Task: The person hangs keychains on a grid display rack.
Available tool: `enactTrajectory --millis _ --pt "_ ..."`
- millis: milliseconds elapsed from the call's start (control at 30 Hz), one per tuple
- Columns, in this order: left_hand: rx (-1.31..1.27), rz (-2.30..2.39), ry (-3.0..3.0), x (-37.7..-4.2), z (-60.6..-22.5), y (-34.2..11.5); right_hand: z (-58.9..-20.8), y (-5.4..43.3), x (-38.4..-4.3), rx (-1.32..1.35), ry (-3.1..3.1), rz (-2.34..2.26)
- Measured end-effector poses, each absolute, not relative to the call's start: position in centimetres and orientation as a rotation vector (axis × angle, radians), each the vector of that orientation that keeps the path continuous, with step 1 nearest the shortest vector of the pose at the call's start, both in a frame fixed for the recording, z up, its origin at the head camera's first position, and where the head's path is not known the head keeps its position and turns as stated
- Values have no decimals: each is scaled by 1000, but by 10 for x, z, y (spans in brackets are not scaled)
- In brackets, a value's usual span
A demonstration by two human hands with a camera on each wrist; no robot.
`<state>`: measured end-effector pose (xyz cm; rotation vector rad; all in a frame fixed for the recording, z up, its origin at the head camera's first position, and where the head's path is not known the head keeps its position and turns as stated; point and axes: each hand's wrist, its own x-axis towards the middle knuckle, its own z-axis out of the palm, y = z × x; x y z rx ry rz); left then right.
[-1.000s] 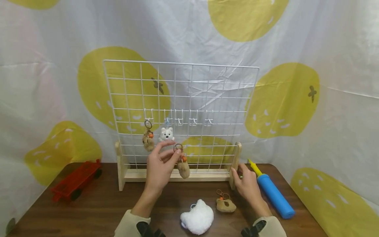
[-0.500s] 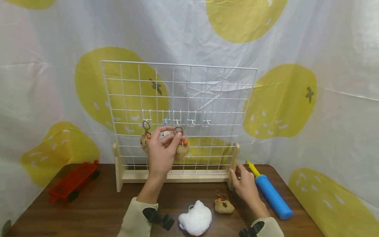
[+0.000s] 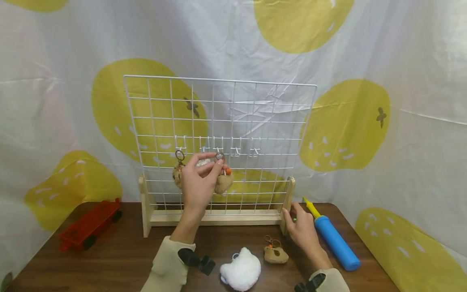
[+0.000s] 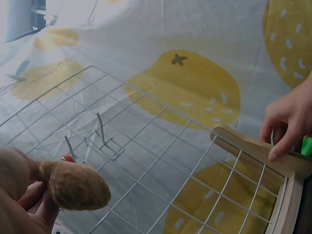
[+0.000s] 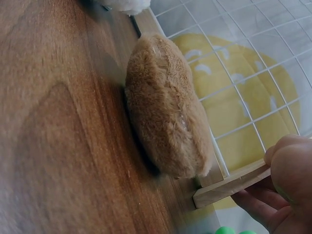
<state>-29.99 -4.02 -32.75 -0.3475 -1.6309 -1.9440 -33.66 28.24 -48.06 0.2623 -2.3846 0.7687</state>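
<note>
My left hand [image 3: 198, 182] pinches the metal ring of a brown plush keychain [image 3: 223, 184] with an orange bead, up against the middle hooks of a white wire grid rack [image 3: 234, 81]. In the left wrist view the brown plush [image 4: 78, 186] hangs beside my fingers; whether its ring is on a hook cannot be made out. My right hand [image 3: 303, 229] holds the rack's right wooden upright [image 3: 289, 194], thumb on one side and fingers on the other. Another brown plush keychain [image 3: 177, 176] hangs at the left hook. A white plush [image 3: 203, 162] beside it is mostly hidden behind my left hand.
On the table lie a white plush [image 3: 240, 271] and a brown plush keychain [image 3: 276, 254], in front of the rack. A red toy cart [image 3: 89, 227] stands at left, a blue hand pump [image 3: 337, 243] at right. Bare hooks [image 3: 255, 151] are on the right.
My left hand has risen with the brown plush keychain, bringing its ring up to hook height and covering the hanging white plush. My right hand stays at the upright.
</note>
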Motion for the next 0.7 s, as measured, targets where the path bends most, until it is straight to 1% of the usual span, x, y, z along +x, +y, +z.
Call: enactTrajectory --millis 300,567,700 --pt "-243 -1909 -1703 -302 -338 -44 -482 283 -336 274 -2372 765" --pt "-272 -1959 -1693 -296 -358 -50 -481 283 -336 268 -2382 767" --pt "-312 -1962 -1737 -292 -374 -48 -479 283 -337 272 -2372 761"
